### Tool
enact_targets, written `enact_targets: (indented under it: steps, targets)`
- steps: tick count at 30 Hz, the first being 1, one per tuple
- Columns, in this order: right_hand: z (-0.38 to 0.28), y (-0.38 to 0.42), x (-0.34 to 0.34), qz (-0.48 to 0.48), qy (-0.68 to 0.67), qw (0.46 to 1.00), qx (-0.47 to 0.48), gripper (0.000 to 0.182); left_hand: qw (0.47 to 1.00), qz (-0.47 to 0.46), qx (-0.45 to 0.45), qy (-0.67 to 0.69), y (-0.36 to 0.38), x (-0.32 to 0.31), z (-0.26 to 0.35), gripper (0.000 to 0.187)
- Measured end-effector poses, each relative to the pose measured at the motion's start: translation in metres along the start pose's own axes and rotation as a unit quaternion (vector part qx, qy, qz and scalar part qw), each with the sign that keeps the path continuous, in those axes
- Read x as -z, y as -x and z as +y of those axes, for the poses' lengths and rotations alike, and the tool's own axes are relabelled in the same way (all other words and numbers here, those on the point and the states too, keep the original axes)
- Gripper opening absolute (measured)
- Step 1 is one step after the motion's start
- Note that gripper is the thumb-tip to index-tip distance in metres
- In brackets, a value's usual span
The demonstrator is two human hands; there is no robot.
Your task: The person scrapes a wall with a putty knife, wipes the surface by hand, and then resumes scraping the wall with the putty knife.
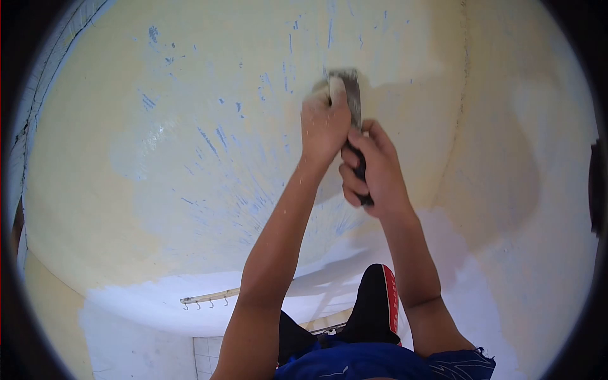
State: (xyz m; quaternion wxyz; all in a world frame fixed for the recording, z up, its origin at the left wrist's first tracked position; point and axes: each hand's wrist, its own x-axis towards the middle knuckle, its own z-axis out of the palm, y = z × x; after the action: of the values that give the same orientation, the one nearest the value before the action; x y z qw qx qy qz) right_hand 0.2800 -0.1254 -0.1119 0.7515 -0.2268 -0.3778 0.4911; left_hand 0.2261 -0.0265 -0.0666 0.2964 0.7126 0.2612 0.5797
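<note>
A scraper (353, 101) with a flat metal blade and a dark handle is held up against the wall (253, 145), its blade edge at the top. My right hand (380, 164) is wrapped round the handle (361, 166). Higher up, my left hand (324, 123) is closed at the blade, with a pale, dusty-looking digit pressed along it. Around both hands the wall's yellowish coat is patchy, with blue streaks and flecks showing. Small pale specks appear in front of my left wrist.
Lower left, a rail with several hooks (209, 296) is fixed to a whitish stretch of wall. A crack-like line (461, 95) runs down the wall on the right. At the right edge is a dark object (595, 190). My dark-trousered legs (367, 304) show below.
</note>
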Motion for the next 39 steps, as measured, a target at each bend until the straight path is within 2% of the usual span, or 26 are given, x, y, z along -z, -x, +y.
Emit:
enact_targets:
  steps: [2, 4, 6, 11, 13, 14, 16, 20, 23, 25, 28, 31, 35, 37, 39]
  targets:
    - [0.012, 0.006, 0.009, -0.006, 0.003, 1.0, -0.005, 0.017, 1.0, 0.004, -0.025, 0.018, 0.009, -0.004, -0.025, 0.052]
    - [0.01, 0.008, 0.009, -0.012, 0.002, 1.0, -0.009, 0.017, 0.998, 0.005, -0.052, 0.032, 0.011, -0.005, -0.022, 0.052]
    - [-0.003, 0.006, 0.005, -0.004, -0.006, 1.0, -0.017, 0.016, 1.0, 0.003, -0.004, 0.018, 0.003, -0.007, -0.012, 0.052]
    - [-0.008, -0.008, 0.004, -0.031, -0.009, 0.999, 0.021, 0.015, 0.998, -0.029, 0.01, 0.048, -0.008, -0.007, 0.002, 0.05]
    - [0.003, -0.001, 0.004, -0.003, -0.01, 1.0, 0.007, 0.015, 0.999, 0.006, -0.038, 0.01, 0.0, -0.005, -0.008, 0.05]
    - [0.008, 0.002, 0.007, -0.004, -0.009, 1.0, 0.01, 0.015, 0.999, 0.006, -0.041, 0.011, 0.006, -0.004, -0.013, 0.05]
    - [0.016, 0.009, 0.012, -0.01, -0.018, 1.0, -0.022, 0.015, 0.999, -0.023, 0.017, 0.019, 0.019, 0.0, -0.021, 0.049]
    - [0.005, 0.002, 0.01, -0.004, -0.024, 0.999, -0.027, 0.015, 0.999, -0.013, -0.03, 0.005, 0.002, -0.005, -0.018, 0.049]
    - [0.002, -0.006, 0.009, -0.022, -0.03, 0.999, 0.009, 0.015, 0.999, -0.036, 0.031, 0.012, -0.003, -0.005, -0.004, 0.05]
    - [0.004, -0.004, 0.009, -0.017, -0.019, 1.0, 0.008, 0.014, 0.999, -0.019, -0.013, 0.034, -0.001, -0.006, -0.011, 0.051]
    - [0.019, 0.012, 0.013, 0.007, -0.002, 1.0, -0.023, 0.015, 0.999, -0.02, 0.026, -0.042, 0.02, 0.001, -0.023, 0.051]
    - [0.024, 0.014, 0.015, 0.015, 0.005, 1.0, -0.022, 0.012, 0.999, -0.02, -0.017, 0.025, 0.023, -0.001, -0.034, 0.05]
    - [0.008, 0.0, 0.015, -0.006, -0.023, 1.0, -0.009, 0.015, 1.0, 0.002, -0.02, -0.011, 0.004, -0.009, -0.019, 0.05]
    - [0.009, -0.003, 0.012, -0.009, -0.017, 1.0, 0.017, 0.014, 0.998, -0.007, -0.037, 0.045, 0.0, -0.011, -0.02, 0.049]
    - [0.019, 0.007, 0.012, 0.01, -0.011, 1.0, -0.002, 0.014, 1.0, 0.001, -0.021, 0.016, 0.015, -0.006, -0.024, 0.049]
